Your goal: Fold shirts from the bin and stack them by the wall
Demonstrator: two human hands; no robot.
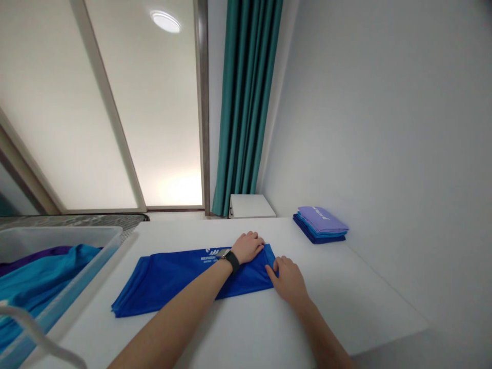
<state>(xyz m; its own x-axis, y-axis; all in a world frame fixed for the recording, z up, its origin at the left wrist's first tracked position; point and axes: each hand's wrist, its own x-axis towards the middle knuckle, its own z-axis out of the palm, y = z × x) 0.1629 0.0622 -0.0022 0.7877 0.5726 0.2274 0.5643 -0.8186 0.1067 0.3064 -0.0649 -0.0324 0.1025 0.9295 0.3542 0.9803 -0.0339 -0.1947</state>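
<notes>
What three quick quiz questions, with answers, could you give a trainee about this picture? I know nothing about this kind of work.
1. Which wrist wears the watch?
A) the right
B) the left
C) neither

2. True or false: the lilac piece lies on top of the folded stack.

3. What lies under the left hand, and does the right hand touch it too?

Key:
1. B, the left.
2. True; blue pieces show beneath it.
3. A blue cloth with a white print, laid on the white table. Yes, the right hand's fingers are at its right end.
</notes>
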